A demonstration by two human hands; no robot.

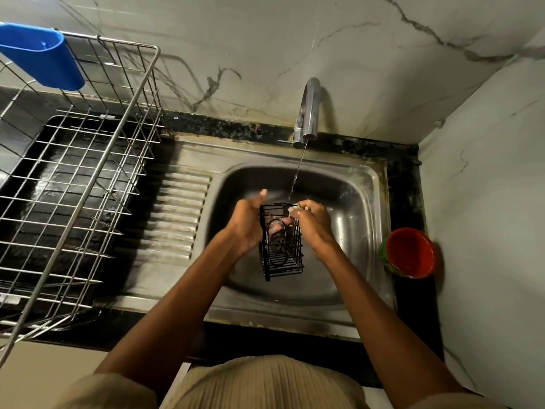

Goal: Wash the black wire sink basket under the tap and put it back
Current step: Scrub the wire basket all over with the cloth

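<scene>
Black wire sink basket [281, 243], one only, hangs tilted over the steel sink [348, 184] bowl, held between two hands. One left hand [246, 224] grips its left side, fingers wrapped behind the wires and the thumb sticking up. One right hand [314, 224] holds the upper right corner, its fingers [298, 212] curled and pinched on the top rim. A single stream of water [298, 172] falls from one chrome tap [308, 110] and lands at the basket's top edge, beside the right fingers. Something pale shows through the wires inside the basket; what it is cannot be told.

Left of the bowl lies the ribbed draining board [177, 214], part of the same sink. Further left stands one large steel wire dish rack [76, 178] on the dark desk [404, 184], with one blue plastic holder [44, 54] hooked on its far rim. Right of the sink, near the wall, sits one red bowl [410, 250], with something green just showing at its left edge. Marble-patterned wall [265, 54] runs behind and to the right. Both forearms reach in from below, crossing over the sink's near rim.
</scene>
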